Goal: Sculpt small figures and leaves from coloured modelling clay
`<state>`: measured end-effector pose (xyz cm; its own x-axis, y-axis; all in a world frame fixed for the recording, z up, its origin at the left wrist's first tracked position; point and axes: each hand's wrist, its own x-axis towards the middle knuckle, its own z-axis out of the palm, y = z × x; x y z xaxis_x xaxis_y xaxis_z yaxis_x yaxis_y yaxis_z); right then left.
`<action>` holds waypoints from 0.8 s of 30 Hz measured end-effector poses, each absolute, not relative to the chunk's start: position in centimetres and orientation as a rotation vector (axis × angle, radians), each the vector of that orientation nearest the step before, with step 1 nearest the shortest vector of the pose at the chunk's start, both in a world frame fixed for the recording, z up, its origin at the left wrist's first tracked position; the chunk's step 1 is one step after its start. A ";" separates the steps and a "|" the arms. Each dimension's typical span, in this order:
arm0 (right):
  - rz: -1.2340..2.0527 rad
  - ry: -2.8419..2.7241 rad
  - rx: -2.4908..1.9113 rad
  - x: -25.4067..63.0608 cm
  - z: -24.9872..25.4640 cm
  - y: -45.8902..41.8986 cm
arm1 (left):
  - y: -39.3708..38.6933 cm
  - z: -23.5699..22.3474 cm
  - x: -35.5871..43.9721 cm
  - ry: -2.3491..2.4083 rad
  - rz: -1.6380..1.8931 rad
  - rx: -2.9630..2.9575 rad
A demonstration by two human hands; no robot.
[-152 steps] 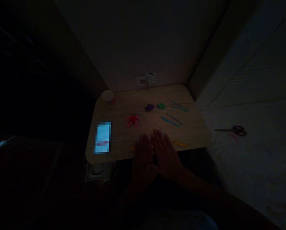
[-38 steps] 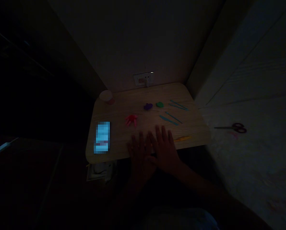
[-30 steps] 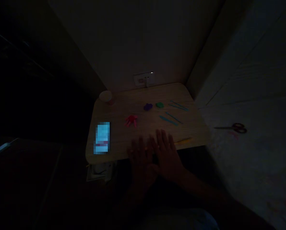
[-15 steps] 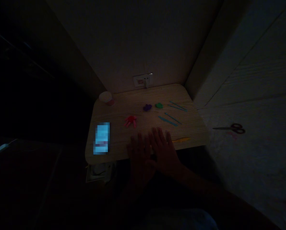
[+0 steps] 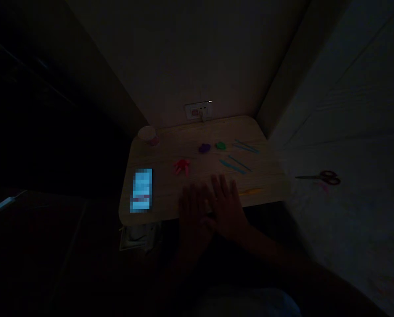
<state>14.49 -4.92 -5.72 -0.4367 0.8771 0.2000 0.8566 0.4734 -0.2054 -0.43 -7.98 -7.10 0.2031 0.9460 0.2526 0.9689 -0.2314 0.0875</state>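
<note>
Orange strip [image 5: 250,192] lay near front edge of worktop [image 5: 165,193], just beside outer side of right hand [image 5: 228,211]: slim, drawn-out, yellowish, blurry in gloom. Left hand [image 5: 194,215] lay close alongside. Both palms down, fingers straight, unclenched; couldn't tell from where I stood whether more strip ran beneath.

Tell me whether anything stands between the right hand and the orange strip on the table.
Nothing visible does. The orange strip lies on the table just right of the right hand; whether it continues under the hand is hidden. The blue tools lie farther back, out of the way.
</note>
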 end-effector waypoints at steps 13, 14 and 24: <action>0.114 -2.470 -1.466 13.4 -5.5 -2.6 | -5.8 -7.5 -0.5 -1.837 -0.408 -2.349; 0.122 -2.475 -1.449 13.5 -5.5 -2.4 | -5.8 -7.3 -0.6 -1.832 -0.407 -2.368; 0.146 -2.520 -1.397 14.4 -6.0 -6.4 | -9.4 -7.5 -1.1 -1.846 -0.312 -2.405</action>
